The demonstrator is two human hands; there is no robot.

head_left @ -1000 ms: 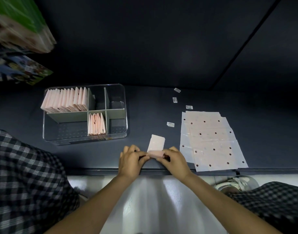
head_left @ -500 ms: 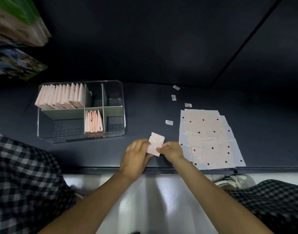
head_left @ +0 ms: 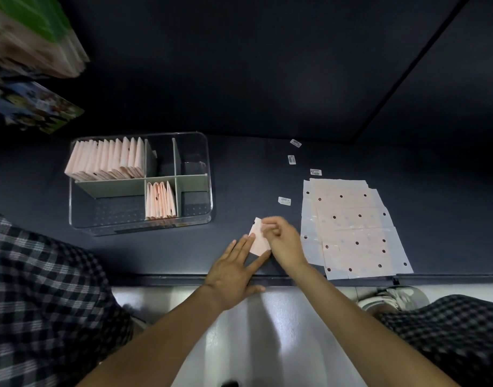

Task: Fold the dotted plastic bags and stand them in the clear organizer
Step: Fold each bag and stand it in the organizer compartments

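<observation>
A small folded pink bag (head_left: 258,239) lies on the dark table near its front edge. My left hand (head_left: 235,272) rests flat beside it, fingers spread, fingertips on the bag's lower left edge. My right hand (head_left: 283,241) pinches the bag's upper right part with curled fingers. To the right lies a flat stack of unfolded dotted bags (head_left: 351,227). At the left stands the clear organizer (head_left: 206,163). Its back left compartment holds a row of upright folded bags (head_left: 106,160). A middle front compartment holds several more folded bags (head_left: 160,201).
Three small white labels (head_left: 291,159) and a fourth (head_left: 284,201) lie between the organizer and the flat stack. Colourful packages (head_left: 33,79) stand at the far left. The table's front edge (head_left: 156,277) runs just below my hands. Checked trouser legs show at both lower corners.
The folded bag has turned and shifted slightly away from the edge. My left hand has flattened out beside it, and my right hand has moved up onto its top.
</observation>
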